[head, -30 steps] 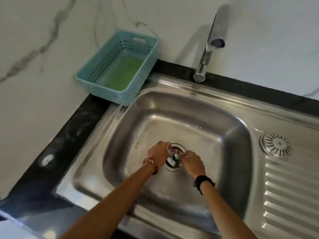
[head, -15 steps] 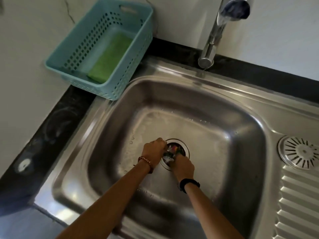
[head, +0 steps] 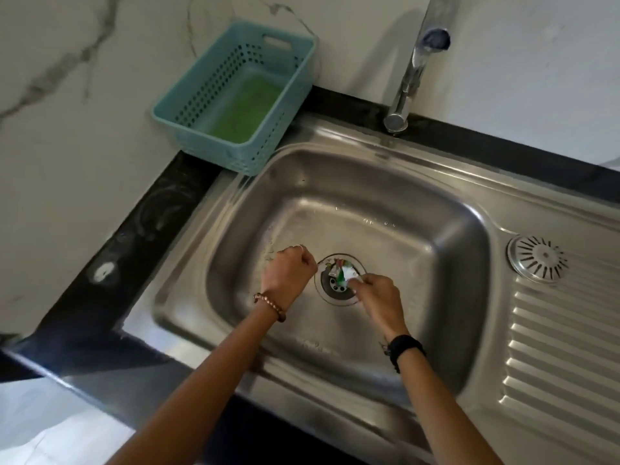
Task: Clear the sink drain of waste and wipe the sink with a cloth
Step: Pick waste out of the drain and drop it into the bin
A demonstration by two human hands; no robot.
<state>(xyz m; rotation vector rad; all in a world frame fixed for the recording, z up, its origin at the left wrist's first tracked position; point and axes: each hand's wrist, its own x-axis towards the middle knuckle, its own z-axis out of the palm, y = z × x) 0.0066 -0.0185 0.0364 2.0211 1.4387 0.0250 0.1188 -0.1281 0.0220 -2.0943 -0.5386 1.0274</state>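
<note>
The worst outcome here is scraps slipping out of the pinch and dropping through the holes of the round steel drain strainer (head: 339, 286) set in the floor of the stainless steel sink basin (head: 419, 263). The small crumpled white, green and red bits of waste (head: 343, 270) look wet and loose, so a weak pinch, or a lift that drags them across the holes just beneath the fingertips, would likely shed pieces into the pipe. Some scraps lie along the strainer's far rim, beyond the fingers, and could be missed.

The right hand (head: 377, 295) reaches in from the near edge of the basin, wrist bent down, its fingers (head: 357, 280) curled and pinching the white piece of the waste over the strainer. The left hand (head: 287, 278) hovers at the strainer's left rim, just beside the right fingertips, knuckles up and fingers clenched under the palm; whether it encloses any waste, I cannot tell.

The flat green cleaning cloth (head: 246, 109) lies in the pale blue perforated plastic basket (head: 188, 95) on the counter, well beyond both hands, so wiping appears not yet begun. A wet hand reaching there could drip or scatter scraps across the basin.
</note>
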